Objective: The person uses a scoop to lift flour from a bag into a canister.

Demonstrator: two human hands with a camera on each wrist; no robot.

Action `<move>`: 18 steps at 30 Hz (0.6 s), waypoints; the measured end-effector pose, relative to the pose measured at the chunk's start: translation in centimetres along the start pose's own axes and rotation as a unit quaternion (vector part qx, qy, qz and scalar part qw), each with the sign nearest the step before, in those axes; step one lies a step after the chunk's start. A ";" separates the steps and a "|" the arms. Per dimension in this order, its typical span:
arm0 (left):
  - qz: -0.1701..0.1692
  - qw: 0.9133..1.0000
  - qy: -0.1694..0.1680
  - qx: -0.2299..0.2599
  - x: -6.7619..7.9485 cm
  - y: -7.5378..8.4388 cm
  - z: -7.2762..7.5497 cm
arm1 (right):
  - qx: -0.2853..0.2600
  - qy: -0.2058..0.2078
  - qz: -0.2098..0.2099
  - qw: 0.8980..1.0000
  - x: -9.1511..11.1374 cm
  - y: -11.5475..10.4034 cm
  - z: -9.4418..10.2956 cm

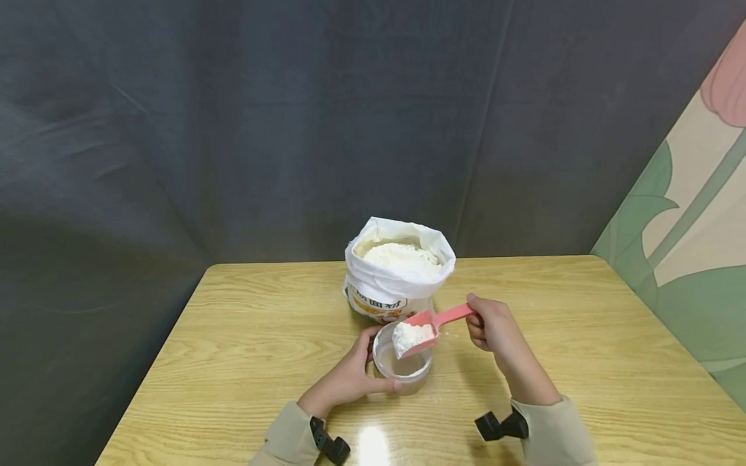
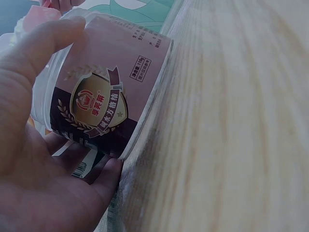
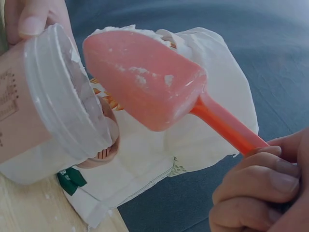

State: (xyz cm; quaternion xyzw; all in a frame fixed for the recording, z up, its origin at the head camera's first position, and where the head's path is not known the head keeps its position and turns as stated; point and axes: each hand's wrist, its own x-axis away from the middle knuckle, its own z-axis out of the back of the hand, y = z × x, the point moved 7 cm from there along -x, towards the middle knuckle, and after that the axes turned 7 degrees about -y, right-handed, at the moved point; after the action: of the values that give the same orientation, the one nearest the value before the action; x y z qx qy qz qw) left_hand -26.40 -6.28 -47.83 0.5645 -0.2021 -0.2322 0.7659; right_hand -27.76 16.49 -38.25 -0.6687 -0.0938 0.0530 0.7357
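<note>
My right hand grips the handle of a pink scoop, heaped with white powder. The scoop's bowl is over the mouth of a clear plastic jar, which stands on the table. Around the jar's left side curl the fingers and thumb of my left hand, the thumb at the near rim. In the left wrist view the jar's label is pink and dark with a gold emblem. Right behind the jar stands an open white flour bag, its top rolled down and full of white powder.
The wooden table reaches back to a dark curtain. On the right is a wall panel painted with a pink flower and green leaves. A few specks of powder lie on the table beside the jar.
</note>
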 end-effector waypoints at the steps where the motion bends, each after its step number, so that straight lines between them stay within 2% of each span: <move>1: 0.000 1.000 0.000 0.000 0.0 0.0 0.0 | 0.004 0.000 0.000 1.000 0.0 0.0 0.0; 18: -0.006 1.000 0.011 -0.003 0.0 0.0 -0.1 | 0.031 0.015 -0.002 0.999 0.1 -0.4 -0.6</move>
State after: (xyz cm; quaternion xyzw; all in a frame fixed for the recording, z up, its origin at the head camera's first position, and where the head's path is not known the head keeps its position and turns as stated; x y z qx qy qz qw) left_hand -26.37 -6.23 -47.85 0.5657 -0.1895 -0.2314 0.7684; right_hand -27.58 15.87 -37.92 -0.6461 -0.0822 0.0442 0.7575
